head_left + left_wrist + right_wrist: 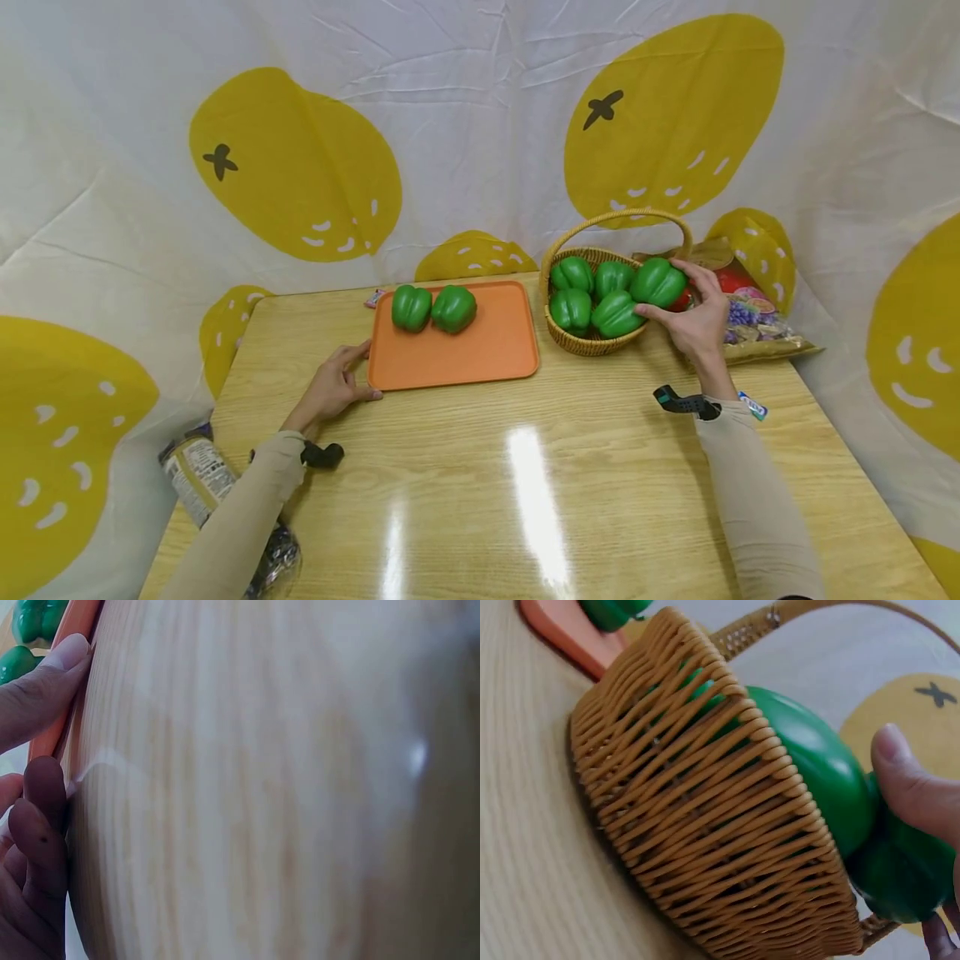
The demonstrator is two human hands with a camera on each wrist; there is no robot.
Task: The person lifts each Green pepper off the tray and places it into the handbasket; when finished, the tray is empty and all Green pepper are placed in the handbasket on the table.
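My right hand [701, 321] grips a green bell pepper [657, 282] at the right rim of a wicker basket [588, 346], thumb and fingers on opposite sides. In the right wrist view this pepper [904, 862] overlaps another one [806, 761] that bulges above the rim. Several more green bell peppers [572, 310] fill the basket. My left hand [333, 385] holds the near left corner of an orange tray [480, 358], its thumb [67, 656] against the rim. Two green bell peppers [454, 309] sit side by side in the tray's far left part.
The basket's tall handle [622, 214] arches over it. Behind it on the right lies a gold bag [757, 317], with a red thing partly hidden by my hand. A small blue packet [752, 406] lies by my right wrist. Another bag [198, 475] lies beside my left forearm.
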